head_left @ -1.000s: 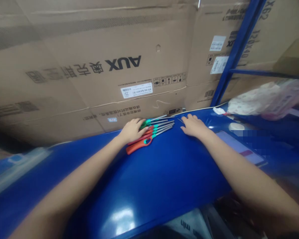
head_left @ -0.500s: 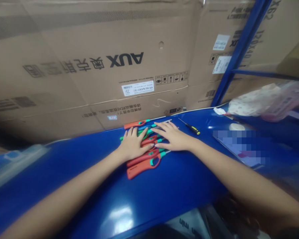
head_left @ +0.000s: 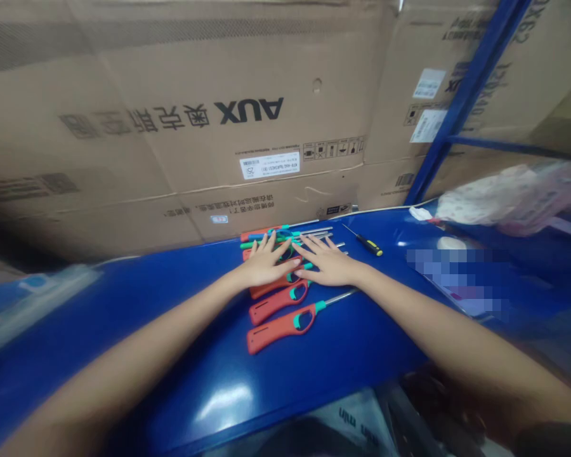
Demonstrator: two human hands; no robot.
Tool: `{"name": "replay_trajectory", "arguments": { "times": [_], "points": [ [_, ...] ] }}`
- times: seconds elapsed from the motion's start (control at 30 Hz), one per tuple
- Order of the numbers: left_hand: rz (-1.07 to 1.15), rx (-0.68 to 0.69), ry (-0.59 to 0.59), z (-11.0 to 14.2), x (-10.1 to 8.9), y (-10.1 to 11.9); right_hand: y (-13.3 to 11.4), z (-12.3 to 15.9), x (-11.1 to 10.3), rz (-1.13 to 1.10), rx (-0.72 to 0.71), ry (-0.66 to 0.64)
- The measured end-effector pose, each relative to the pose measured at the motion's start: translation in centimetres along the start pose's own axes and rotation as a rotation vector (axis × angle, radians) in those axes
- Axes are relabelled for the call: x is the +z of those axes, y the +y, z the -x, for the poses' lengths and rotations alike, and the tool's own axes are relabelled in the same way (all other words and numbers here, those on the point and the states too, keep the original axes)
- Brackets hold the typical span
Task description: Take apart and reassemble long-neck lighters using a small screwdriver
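Several long-necked gas lighters lie side by side on the blue table (head_left: 209, 317), their metal tubes pointing right. Closest to me is an orange-red lighter (head_left: 273, 332), apart from the others; a red lighter (head_left: 276, 305) lies just beyond it. At the back, against the carton, is another orange lighter (head_left: 259, 234). My left hand (head_left: 265, 263) rests with spread fingers over the handles of the middle lighters. My right hand (head_left: 330, 261) lies flat with fingers apart over their necks and tubes. Both hands partly hide the lighters beneath. A black and yellow screwdriver (head_left: 368, 245) lies right of my right hand.
Behind the table stands a large cardboard carton (head_left: 171, 82) with AUX print. A blue metal post (head_left: 461, 105) rises at the right. Near it are a white round lid (head_left: 452, 244), plastic-wrapped goods (head_left: 485, 197) and a partly blurred-out flat item. A clear bag (head_left: 42, 298) lies left.
The lighters went from a tight bunch to a spread row, the nearest ones sliding toward me. My right hand moved left from the screwdriver onto the lighters, leaving the screwdriver on the table.
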State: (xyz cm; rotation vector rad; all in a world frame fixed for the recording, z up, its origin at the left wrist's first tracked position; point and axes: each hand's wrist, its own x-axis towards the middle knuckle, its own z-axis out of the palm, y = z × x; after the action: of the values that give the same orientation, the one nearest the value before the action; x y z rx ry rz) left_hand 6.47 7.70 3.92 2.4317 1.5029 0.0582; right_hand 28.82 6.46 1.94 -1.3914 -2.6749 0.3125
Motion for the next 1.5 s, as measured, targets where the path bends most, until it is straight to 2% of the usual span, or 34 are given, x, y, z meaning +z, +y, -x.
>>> {"name": "replay_trajectory", "arguments": {
  "times": [0.1,0.27,0.4,0.57,0.67,0.77,0.9,1.0,1.07,1.13,1.23,1.3,1.4,1.5],
  "points": [
    [0.026,0.028,-0.009,1.5,-0.1,0.0,0.0,0.0,-0.1,-0.020,0.045,-0.034],
    [-0.089,0.069,0.063,4.0,1.0,-1.1,0.0,-0.1,0.1,-0.026,0.072,-0.024],
    [-0.147,0.080,0.111,4.2,1.9,-1.7,-0.2,0.0,0.1,-0.003,0.032,0.026],
    [-0.173,0.056,0.095,3.8,2.1,-1.5,-0.9,0.5,-0.3,-0.036,-0.140,-0.053],
    [-0.145,0.068,0.102,4.8,2.0,-0.6,-1.0,0.5,-0.2,-0.038,-0.085,-0.062],
    [-0.077,0.171,0.089,7.6,2.0,0.9,-0.6,0.3,0.2,-0.040,-0.046,-0.055],
    [-0.110,0.448,0.056,11.6,2.7,2.8,-0.3,0.0,0.5,-0.027,-0.064,-0.029],
    [-0.140,0.493,0.042,12.5,3.4,3.0,-0.4,0.2,-0.3,0.021,-0.039,0.012],
    [-0.139,0.467,0.065,12.2,3.6,2.8,-0.2,0.7,-1.4,0.106,0.030,0.093],
    [-0.125,0.452,0.082,11.5,3.7,2.4,0.6,1.2,-2.8,0.203,0.211,0.147],
    [-0.102,0.447,0.081,10.6,3.7,1.9,2.8,2.2,-4.5,0.232,0.609,0.060],
    [-0.087,0.447,0.080,10.1,3.7,1.6,4.5,2.6,-5.2,0.213,0.752,-0.009],
    [-0.059,0.460,0.102,9.6,3.9,1.3,6.5,3.0,-5.5,0.179,0.802,-0.052],
    [-0.028,0.460,0.184,9.7,3.9,1.3,6.9,3.1,-6.0,0.151,0.747,0.025]
  ]
}}
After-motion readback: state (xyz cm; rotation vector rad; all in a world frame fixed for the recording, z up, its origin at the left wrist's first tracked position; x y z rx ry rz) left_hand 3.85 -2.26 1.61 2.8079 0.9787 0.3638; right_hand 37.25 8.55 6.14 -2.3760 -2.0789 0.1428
